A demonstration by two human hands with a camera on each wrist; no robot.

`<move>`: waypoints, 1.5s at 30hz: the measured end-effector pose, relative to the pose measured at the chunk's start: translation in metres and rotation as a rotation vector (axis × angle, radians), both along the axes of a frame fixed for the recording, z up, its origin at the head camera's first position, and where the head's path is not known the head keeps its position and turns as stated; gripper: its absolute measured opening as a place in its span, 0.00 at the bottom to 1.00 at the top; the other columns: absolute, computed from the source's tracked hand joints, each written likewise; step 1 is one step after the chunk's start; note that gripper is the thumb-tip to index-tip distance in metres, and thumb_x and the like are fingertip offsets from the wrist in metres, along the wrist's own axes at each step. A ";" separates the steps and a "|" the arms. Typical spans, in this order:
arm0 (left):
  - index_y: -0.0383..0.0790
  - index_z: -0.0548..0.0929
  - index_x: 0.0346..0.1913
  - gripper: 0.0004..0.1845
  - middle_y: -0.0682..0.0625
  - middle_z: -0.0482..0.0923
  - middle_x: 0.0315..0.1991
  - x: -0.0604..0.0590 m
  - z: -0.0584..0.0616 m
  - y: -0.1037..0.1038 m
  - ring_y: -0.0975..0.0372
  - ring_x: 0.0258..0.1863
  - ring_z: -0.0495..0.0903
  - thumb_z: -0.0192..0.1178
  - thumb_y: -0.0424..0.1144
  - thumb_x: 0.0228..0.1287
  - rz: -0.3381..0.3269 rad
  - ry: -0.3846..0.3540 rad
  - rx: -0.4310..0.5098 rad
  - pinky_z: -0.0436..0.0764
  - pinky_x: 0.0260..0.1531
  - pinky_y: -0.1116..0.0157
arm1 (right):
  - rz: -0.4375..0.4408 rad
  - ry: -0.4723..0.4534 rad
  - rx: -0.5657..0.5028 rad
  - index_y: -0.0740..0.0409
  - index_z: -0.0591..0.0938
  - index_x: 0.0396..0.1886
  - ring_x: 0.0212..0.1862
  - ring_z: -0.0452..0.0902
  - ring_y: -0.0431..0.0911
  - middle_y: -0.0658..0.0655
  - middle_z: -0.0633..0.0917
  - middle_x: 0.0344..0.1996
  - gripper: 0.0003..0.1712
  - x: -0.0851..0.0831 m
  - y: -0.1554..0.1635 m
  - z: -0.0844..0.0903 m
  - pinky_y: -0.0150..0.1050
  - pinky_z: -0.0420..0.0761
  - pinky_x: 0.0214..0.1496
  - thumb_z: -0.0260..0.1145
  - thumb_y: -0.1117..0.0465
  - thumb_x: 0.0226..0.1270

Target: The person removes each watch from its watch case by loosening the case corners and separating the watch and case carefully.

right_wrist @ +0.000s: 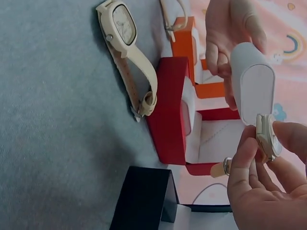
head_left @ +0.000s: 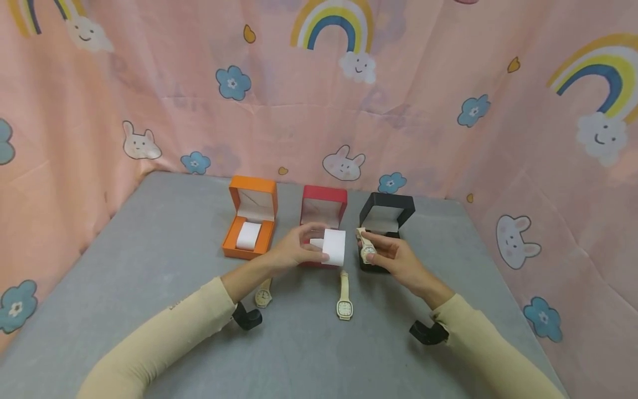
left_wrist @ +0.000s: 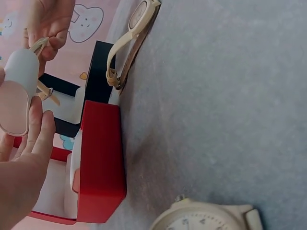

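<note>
My left hand pinches a white watch cushion between thumb and fingers, raised over the red watch box. In the right wrist view the cushion's flat oval end faces the camera. My right hand grips a cream watch by its round case, in front of the open black watch box; its strap hangs loose. The watch is right at the cushion's lower end in the right wrist view. A square-faced cream watch lies on the table below the red box.
An open orange watch box with a white cushion inside stands at the left. Another cream watch lies beside my left forearm. All three boxes have lids raised, along the back of the grey table. A patterned pink curtain hangs behind.
</note>
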State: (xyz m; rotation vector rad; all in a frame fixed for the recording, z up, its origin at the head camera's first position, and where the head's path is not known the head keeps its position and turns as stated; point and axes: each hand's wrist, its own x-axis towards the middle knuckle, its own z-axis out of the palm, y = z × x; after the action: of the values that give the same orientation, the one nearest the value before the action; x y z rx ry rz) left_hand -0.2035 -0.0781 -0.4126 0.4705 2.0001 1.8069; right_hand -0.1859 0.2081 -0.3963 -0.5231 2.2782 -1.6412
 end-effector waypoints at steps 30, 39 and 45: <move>0.41 0.70 0.71 0.33 0.38 0.73 0.69 -0.001 -0.002 0.010 0.53 0.50 0.86 0.67 0.32 0.63 -0.062 0.067 -0.005 0.83 0.57 0.57 | -0.027 0.115 0.096 0.62 0.68 0.75 0.60 0.79 0.32 0.72 0.71 0.71 0.31 0.005 0.038 -0.001 0.24 0.78 0.54 0.61 0.62 0.76; 0.43 0.70 0.72 0.33 0.39 0.72 0.70 0.003 0.002 0.016 0.52 0.53 0.85 0.67 0.34 0.64 -0.064 0.090 -0.028 0.82 0.58 0.56 | -0.015 0.122 0.068 0.66 0.65 0.76 0.56 0.79 0.28 0.79 0.71 0.67 0.32 0.006 0.051 -0.003 0.24 0.79 0.52 0.59 0.64 0.77; 0.46 0.70 0.74 0.35 0.42 0.70 0.72 0.002 0.004 0.020 0.51 0.53 0.85 0.67 0.34 0.65 -0.075 0.120 -0.017 0.83 0.56 0.58 | -0.030 0.154 0.120 0.63 0.66 0.76 0.56 0.78 0.28 0.75 0.70 0.70 0.32 0.008 0.059 -0.002 0.25 0.79 0.52 0.60 0.62 0.77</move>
State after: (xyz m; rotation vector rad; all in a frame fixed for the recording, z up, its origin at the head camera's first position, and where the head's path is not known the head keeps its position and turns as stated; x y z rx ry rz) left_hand -0.2019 -0.0580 -0.4087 0.6541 2.0455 1.7528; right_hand -0.1782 0.2672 -0.3986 -0.6088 2.4883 -1.5131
